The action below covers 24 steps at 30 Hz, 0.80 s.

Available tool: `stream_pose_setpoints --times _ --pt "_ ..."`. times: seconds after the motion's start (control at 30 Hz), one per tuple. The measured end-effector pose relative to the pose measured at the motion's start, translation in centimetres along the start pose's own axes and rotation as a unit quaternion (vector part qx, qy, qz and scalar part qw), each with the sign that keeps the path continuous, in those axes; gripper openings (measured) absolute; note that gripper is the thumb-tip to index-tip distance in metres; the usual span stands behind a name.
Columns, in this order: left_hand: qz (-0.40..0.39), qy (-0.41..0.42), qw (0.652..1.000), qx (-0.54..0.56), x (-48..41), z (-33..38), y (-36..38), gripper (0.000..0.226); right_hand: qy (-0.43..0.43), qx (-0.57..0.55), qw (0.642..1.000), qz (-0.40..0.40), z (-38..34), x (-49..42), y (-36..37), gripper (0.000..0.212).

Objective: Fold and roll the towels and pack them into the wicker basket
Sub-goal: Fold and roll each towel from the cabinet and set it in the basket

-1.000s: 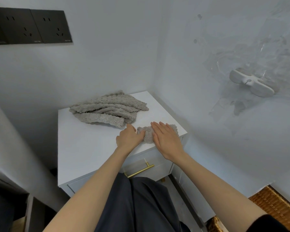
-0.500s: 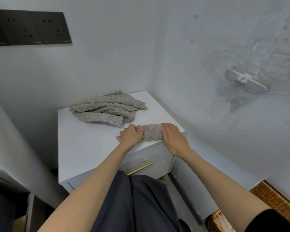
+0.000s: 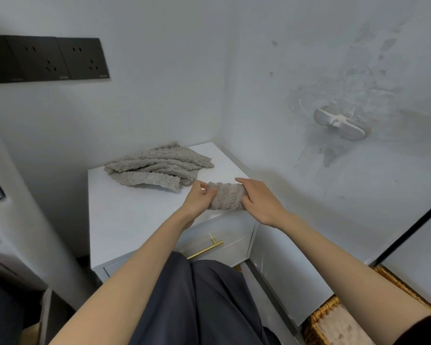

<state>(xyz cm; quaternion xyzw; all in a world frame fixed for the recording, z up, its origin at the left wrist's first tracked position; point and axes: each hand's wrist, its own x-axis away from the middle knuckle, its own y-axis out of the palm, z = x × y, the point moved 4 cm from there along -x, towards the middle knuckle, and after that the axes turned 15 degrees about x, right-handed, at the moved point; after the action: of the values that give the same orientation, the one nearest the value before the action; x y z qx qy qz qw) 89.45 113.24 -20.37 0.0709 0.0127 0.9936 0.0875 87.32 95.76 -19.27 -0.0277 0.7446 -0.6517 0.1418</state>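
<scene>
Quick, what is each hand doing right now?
Left hand: grips the left end of the rolled towel.
Right hand: grips its right end.

One rolled towel, one basket

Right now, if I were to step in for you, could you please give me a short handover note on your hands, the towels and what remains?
The left hand grips the left end of the rolled towel; the right hand grips its right end.
The roll is at the front right edge of the white cabinet. A pile of unrolled grey towels lies at the back of the same top. The wicker basket stands on the floor to the right of the cabinet.
Done: one towel rolled.
Left: put this roll in the basket, then fold, roll and pack the pile.
</scene>
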Motion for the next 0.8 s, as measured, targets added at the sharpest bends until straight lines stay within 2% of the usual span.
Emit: stream_pose_setpoints --times 0.1,0.2,0.37,0.53,0.7,0.8 --pt "-0.022 0.017 1.000 0.011 1.0 1.0 0.7 0.025 -0.016 -0.003 1.000 0.006 -0.2 0.9 -1.1 0.049" --pt "-0.060 0.033 0.998 0.012 2.3 1.7 1.6 0.022 0.002 -0.027 1.000 -0.012 0.1 2.5 -1.9 0.044" --pt "-0.109 0.043 0.993 -0.024 4.4 1.7 3.2 0.023 0.037 -0.096 0.991 -0.080 0.7 6.1 -2.4 0.018" --pt "-0.159 0.036 0.986 -0.025 6.9 0.3 5.0 0.019 0.058 -0.180 0.977 -0.103 1.0 10.2 -1.9 0.007" --pt "-0.191 0.011 0.981 -0.023 8.6 -2.3 7.6 0.024 0.086 -0.213 0.968 -0.098 2.0 14.3 -0.5 0.011" --pt "-0.206 -0.002 0.978 -0.025 9.2 -3.9 9.0 0.019 0.105 -0.242 0.960 -0.088 2.7 16.4 0.3 0.012"
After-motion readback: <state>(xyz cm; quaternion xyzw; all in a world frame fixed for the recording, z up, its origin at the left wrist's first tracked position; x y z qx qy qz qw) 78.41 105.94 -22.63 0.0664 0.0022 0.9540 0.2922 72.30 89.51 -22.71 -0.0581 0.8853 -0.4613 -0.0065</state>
